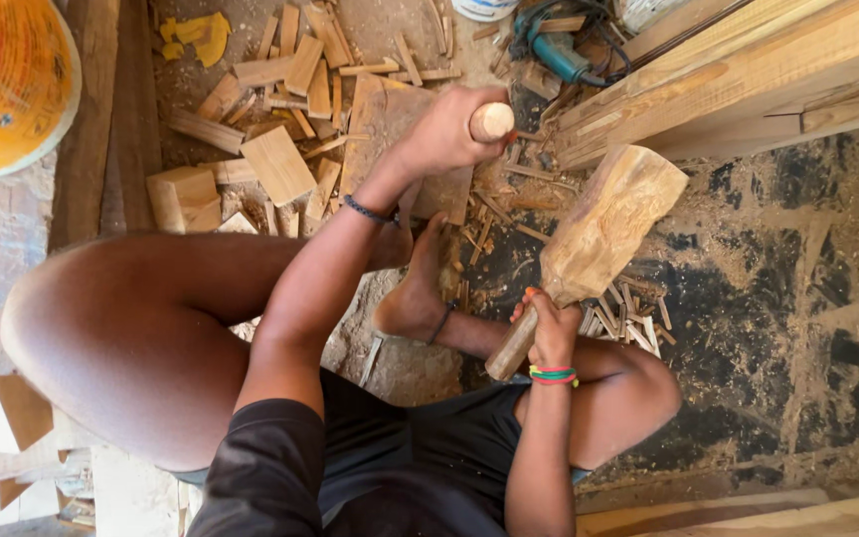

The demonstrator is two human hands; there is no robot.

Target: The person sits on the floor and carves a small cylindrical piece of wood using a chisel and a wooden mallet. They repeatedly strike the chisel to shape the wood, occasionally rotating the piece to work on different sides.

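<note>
My left hand [439,134] is closed around a round wooden tool handle [491,121], held upright over a flat wooden board [390,124] on the floor. The tool's lower end is hidden behind the hand. My right hand [551,326] grips the handle of a big rough wooden mallet [603,224], whose head is raised to the right of the left hand. A dark band is on the left wrist and coloured bands on the right. My bare foot [418,288] rests beside the board.
Wood offcuts and chips [275,159] litter the floor at the upper left. Long planks [748,70] lie at the upper right, with a teal power tool [559,52] behind them. An orange round object [7,85] fills the top left corner. Sawdust covers the dark floor at right.
</note>
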